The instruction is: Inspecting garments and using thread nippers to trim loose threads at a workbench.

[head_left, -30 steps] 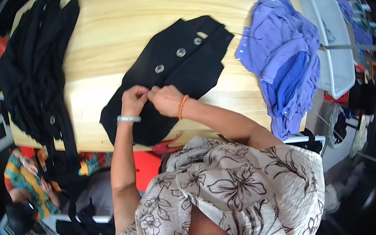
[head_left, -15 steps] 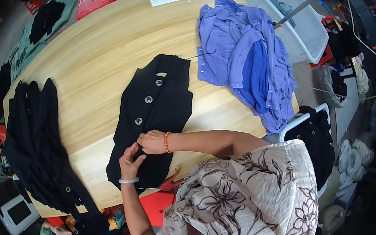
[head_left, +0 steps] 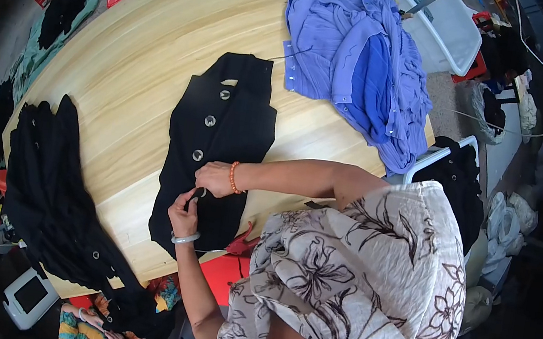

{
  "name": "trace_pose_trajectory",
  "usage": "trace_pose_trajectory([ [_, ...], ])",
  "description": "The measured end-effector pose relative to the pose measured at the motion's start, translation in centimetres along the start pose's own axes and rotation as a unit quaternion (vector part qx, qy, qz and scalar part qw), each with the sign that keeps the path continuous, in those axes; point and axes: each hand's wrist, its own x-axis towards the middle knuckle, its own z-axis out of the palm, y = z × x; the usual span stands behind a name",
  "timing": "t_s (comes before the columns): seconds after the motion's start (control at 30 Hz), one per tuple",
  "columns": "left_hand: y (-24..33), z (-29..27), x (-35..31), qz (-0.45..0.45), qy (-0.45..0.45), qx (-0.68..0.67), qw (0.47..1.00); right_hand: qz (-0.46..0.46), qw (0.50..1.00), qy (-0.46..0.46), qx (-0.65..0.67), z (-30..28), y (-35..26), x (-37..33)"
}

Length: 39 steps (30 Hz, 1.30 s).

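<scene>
A black sleeveless vest point(head_left: 237, 120) lies flat on the wooden table in front of me, with a row of large round buttons down its front. Low on that front, both my hands work close together at one button point(head_left: 200, 192). My left hand point(head_left: 182, 214), with a pale bangle at the wrist, pinches the vest's front edge beside the button between thumb and fingers. Just above it, my right hand point(head_left: 213, 179), wearing an orange bead bracelet, has its fingers curled down on the cloth. Its fingertips are partly hidden, but they appear closed on the front edge.
Purple garments point(head_left: 342, 48) are heaped at the table's far right. Black garments point(head_left: 53, 189) hang over its left edge, where another person's hands point(head_left: 87, 317) hold dark cloth. A red tool point(head_left: 245, 241) lies at the near edge. A grey bin point(head_left: 449, 42) stands beyond.
The view has shifted, so everything sits higher in the picture. My left thumb and fingers have closed on the vest's edge, and a button now shows between my hands.
</scene>
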Motion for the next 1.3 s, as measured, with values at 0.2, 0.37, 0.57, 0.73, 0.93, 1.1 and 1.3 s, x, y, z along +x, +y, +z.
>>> trace_pose_trajectory([
  [0.2,-0.9,-0.3,0.0,0.020,0.001,0.050,0.999,-0.076,0.996,-0.041,0.017,0.6,-0.4,0.1],
  [0.37,-0.5,-0.6,-0.1,-0.044,0.005,-0.008,0.999,0.096,0.992,-0.080,0.015,-2.5,-1.5,-1.3],
  [0.57,1.6,-0.2,1.1,0.064,0.093,0.270,0.956,0.113,0.986,-0.031,-0.120,-6.1,1.7,-4.4],
  [0.73,6.1,3.3,6.0,0.062,0.086,0.107,0.989,0.103,0.990,0.012,-0.093,-4.9,0.8,-3.1],
  [0.93,2.8,5.1,9.5,0.055,-0.009,0.252,0.966,0.099,0.991,0.085,-0.040,-3.6,2.0,-3.8],
  [1.1,1.1,5.0,9.5,0.003,-0.020,0.102,0.995,0.122,0.988,0.096,-0.010,-3.4,1.1,-4.1],
  [1.3,1.9,3.4,9.3,-0.219,-0.056,-0.182,0.957,0.165,0.976,0.132,0.045,-4.5,0.3,-4.0],
])
